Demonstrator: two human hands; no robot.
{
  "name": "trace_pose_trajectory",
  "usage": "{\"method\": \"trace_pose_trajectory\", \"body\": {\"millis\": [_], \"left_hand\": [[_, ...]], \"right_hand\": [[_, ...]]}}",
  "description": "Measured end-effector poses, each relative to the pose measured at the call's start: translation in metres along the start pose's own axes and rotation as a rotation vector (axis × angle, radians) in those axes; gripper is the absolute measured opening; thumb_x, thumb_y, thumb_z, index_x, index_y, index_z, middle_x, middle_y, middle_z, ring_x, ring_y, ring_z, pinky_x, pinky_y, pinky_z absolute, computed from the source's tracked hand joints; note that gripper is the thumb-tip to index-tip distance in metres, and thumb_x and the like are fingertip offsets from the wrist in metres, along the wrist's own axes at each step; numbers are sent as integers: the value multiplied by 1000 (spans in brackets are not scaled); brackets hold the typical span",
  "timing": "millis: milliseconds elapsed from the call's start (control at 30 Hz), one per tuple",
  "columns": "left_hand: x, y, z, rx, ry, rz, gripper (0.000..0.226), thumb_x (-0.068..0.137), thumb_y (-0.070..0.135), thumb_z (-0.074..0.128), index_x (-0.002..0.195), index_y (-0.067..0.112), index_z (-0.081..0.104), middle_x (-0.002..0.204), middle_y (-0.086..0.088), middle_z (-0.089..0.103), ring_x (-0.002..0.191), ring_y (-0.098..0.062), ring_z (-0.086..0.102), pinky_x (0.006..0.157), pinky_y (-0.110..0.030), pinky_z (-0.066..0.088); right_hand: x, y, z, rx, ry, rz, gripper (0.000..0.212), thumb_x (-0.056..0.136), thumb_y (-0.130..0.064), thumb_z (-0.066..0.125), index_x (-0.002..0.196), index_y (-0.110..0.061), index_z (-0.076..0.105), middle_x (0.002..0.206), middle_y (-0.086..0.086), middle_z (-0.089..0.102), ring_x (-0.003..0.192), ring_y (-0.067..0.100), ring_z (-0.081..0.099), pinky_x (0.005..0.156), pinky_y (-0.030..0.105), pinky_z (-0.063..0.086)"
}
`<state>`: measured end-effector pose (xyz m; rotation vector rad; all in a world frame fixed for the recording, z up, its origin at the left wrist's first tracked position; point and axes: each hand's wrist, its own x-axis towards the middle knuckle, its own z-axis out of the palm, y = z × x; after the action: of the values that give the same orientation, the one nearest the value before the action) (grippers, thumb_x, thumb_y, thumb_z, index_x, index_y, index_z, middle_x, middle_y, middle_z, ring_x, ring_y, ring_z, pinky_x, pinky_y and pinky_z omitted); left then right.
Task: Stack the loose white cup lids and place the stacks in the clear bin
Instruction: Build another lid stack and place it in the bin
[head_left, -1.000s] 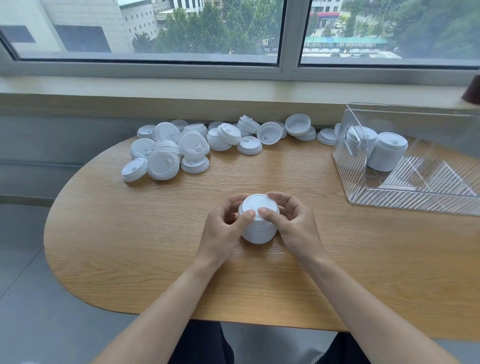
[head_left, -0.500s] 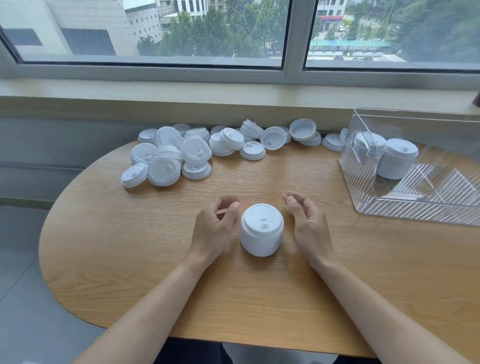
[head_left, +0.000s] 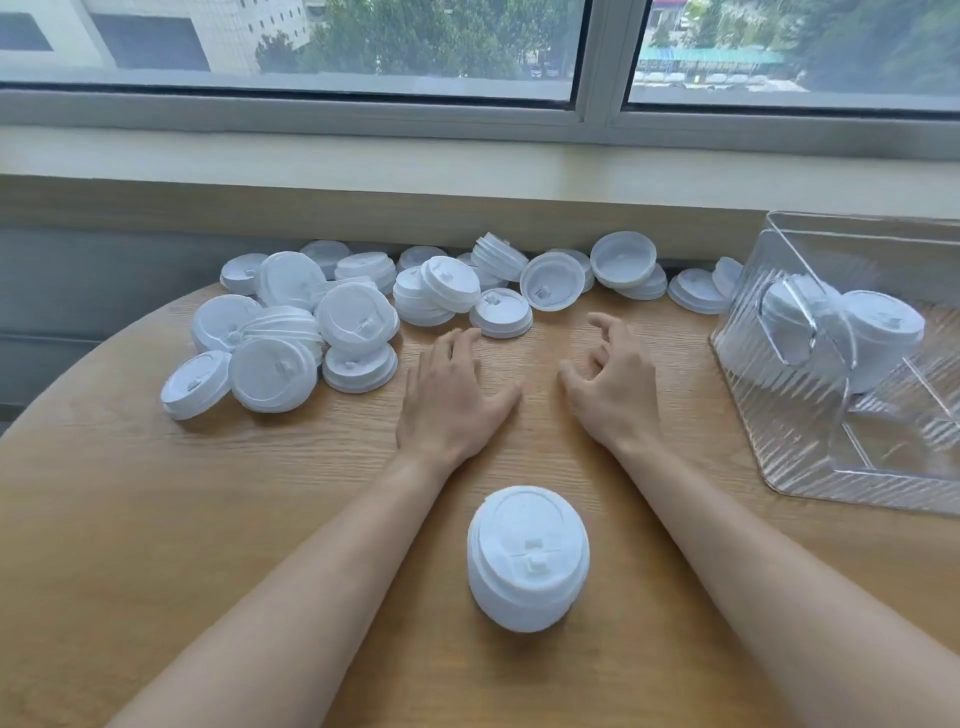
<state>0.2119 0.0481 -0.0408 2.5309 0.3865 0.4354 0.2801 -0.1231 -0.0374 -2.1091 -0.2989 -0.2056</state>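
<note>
1. Left hand (head_left: 451, 400): palm down, low over the wooden table (head_left: 156, 519), fingers straight & together, reaching fwd. Fingertips just short of a single lid (head_left: 501, 313) at the near edge of the pile; not touching it as far as I can tell. Holds nothing.
2. Right hand (head_left: 613, 384): also fwd over the table, palm down, fingers spread & loosely curled, thumb out toward the left hand. Holds nothing.
3. Both forearms bare, running from bottom corners inward, w/ a gap between them.
4. Finished stack (head_left: 527, 558) of lids stands upright on the table between the forearms, close to the person, well behind both hands. Neither arm touches it.
5. Loose lids (head_left: 291, 332) lie in a heap along the far table edge under the window sill (head_left: 363, 156); some face up, some tipped on edge, a few nested.
6. Clear bin (head_left: 779, 415) at right, w/ ribbed walls. Two lid stacks (head_left: 883, 338) inside at its far end, seen through the plastic.
</note>
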Motion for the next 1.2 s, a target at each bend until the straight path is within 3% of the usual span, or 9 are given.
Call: {"method": "trace_pose_trajectory", "body": {"millis": [133,267,400,567,700,833,1000,1133,1200], "left_hand": [[32,2,16,48,41,-2,85,85,62,69,154,22,39,152,2,48,142,-19,41,116,-36,32],[56,3,25,6,78,-19,90,83,63,72,153,18,38,148,-1,51,137,-22,46,113,-37,35],[74,5,31,11,103,-29,88,84,62,73,151,18,38,146,0,53,136,-23,47,111,-36,34],[80,1,34,-13,127,-33,78,91,55,72,151,17,40,146,0,53,135,-21,48,111,-36,36],[74,1,30,-87,119,-34,73,89,51,76,146,16,45,141,0,53,131,-20,50,108,-39,44],[57,4,20,-202,114,-36,64,86,48,80,135,18,52,130,2,55,117,-16,58,94,-35,50],[22,1,3,-366,61,-7,59,83,37,86,131,16,58,127,2,61,114,-12,60,100,-28,49],[-16,-6,-14,-560,15,-45,56,82,26,88,129,18,60,126,6,66,114,-6,64,96,-14,49],[-36,-10,-22,-615,-3,-66,54,83,25,88,128,22,60,126,10,67,117,-2,63,101,-18,50]], "right_hand": [[40,5,15,-27,49,-28,71,82,-18,82,145,-12,49,146,2,51,134,16,52,113,36,45],[71,11,29,-64,50,-47,87,79,-28,88,150,-11,42,150,4,47,140,15,44,109,12,27],[92,17,39,-106,31,-79,97,79,-40,88,156,-13,37,157,3,43,148,18,36,112,17,23],[101,23,44,-142,23,-106,91,85,-39,83,159,-18,34,162,-2,41,149,18,33,110,14,17],[95,19,39,-83,62,-80,87,85,-38,83,156,-13,39,155,3,46,146,19,38,110,16,22],[78,14,26,10,98,-8,94,84,-41,84,157,-8,35,154,7,43,144,18,39,106,11,22],[42,13,5,63,78,53,92,81,-45,86,154,-13,41,147,3,43,133,9,43,105,14,30],[-2,11,-14,46,63,33,87,78,-41,89,148,-10,48,143,2,50,134,14,49,113,27,39],[-22,8,-23,52,45,25,90,76,-39,91,149,-10,47,144,2,53,135,17,50,115,34,41]]}}
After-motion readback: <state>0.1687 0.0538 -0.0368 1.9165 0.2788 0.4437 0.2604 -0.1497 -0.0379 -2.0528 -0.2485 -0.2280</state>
